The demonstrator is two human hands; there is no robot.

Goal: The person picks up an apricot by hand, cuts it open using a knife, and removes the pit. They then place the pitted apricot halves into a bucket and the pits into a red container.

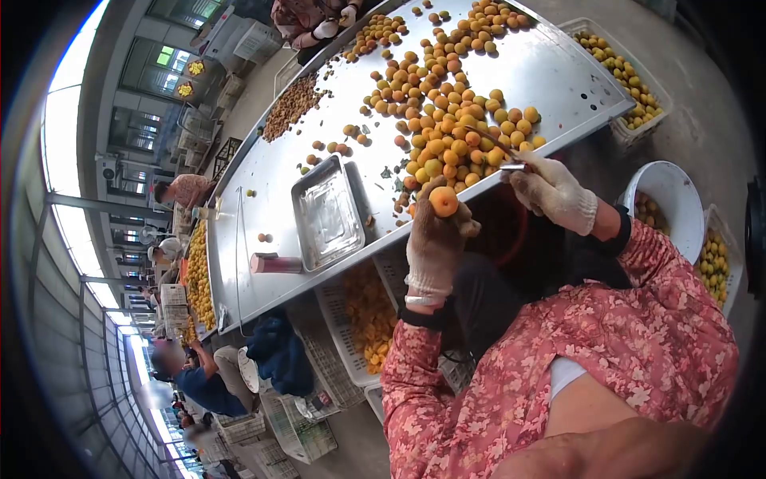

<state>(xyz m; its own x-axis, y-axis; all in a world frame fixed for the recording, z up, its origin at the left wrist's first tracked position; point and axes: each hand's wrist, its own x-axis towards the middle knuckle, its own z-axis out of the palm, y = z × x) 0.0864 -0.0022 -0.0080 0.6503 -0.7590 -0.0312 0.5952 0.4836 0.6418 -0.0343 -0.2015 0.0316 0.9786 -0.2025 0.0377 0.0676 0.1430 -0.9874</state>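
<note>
My left hand [436, 243], in a soiled knit glove, is closed around an orange-yellow apricot [444, 201] at the table's near edge. To the right, my right hand [556, 194], gloved too, grips a small knife [515, 167]; its short metal part shows, and the thin curved brownish piece beside it is hard to make out. A large pile of apricots [455, 148] lies on the metal table [271, 203] just beyond both hands. The knife is a little apart from the held apricot.
A metal tray [327, 211] and a pinkish box [276, 263] stand on the table, with a heap of brown pits [291, 108] farther back. Below the edge is a crate of apricot pieces [363, 315]. A white bucket [670, 199] stands right. Across the table another person's gloved hands [327, 29] show.
</note>
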